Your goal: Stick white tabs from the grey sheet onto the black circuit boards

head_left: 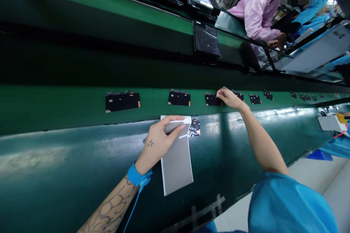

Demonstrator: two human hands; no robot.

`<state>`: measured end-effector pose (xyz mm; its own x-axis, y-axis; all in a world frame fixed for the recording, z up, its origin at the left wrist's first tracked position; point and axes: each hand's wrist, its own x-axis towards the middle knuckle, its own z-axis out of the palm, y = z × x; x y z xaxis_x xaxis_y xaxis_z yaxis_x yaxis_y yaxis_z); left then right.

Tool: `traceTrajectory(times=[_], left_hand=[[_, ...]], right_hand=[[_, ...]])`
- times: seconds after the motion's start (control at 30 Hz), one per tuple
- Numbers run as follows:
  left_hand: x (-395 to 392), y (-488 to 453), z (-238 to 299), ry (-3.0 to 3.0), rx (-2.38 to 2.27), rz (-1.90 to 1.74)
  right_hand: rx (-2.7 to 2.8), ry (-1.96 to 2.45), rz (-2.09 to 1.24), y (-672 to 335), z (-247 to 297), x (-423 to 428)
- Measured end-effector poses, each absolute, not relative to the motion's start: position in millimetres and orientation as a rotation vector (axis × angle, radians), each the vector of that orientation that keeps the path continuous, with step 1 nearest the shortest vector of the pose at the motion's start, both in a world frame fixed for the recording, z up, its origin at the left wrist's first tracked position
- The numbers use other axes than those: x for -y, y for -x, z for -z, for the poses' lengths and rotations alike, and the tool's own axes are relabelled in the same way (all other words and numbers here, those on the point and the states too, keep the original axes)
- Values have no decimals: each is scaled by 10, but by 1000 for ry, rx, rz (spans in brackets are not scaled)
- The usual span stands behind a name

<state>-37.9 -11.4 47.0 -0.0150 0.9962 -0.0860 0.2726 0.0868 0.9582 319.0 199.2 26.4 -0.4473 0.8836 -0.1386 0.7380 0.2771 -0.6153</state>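
My left hand (160, 138) lies on the top end of a grey rectangular panel (177, 167) on the dark green bench, fingers pressed on its white top strip (177, 119). A small shiny black piece (194, 128) lies just right of that strip. My right hand (228, 97) reaches out to the green conveyor belt (68, 107) and pinches the corner of a small black part (212, 99). More of these black parts (179, 98) lie in a row along the belt. A blue strap (136, 176) circles my left wrist.
A larger black part (122, 101) lies further left on the belt. Beyond, a second green belt carries dark trays (206, 39). A person in a pink coat (258, 11) works at the far side. A white box (329, 122) sits at the right.
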Motion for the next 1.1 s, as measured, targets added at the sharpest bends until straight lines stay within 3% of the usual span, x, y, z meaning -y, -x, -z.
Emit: traceTrajectory(times=[0.3, 0.53, 0.73, 1.1], left_hand=[[113, 376, -482, -1357, -1353, -1032], [96, 342, -434, -1439, -1263, -1095], [101, 340, -426, -1441, -1262, -1114], [91, 343, -463, -1480, -1244, -1172]], right_hand=[[1841, 1439, -726, -2673, -404, -1377], [2150, 1008, -770, -1819, -690, -446], [2184, 922, -721, -1725, -665, -436], [2178, 1044, -1018, -1671, -756, -391]])
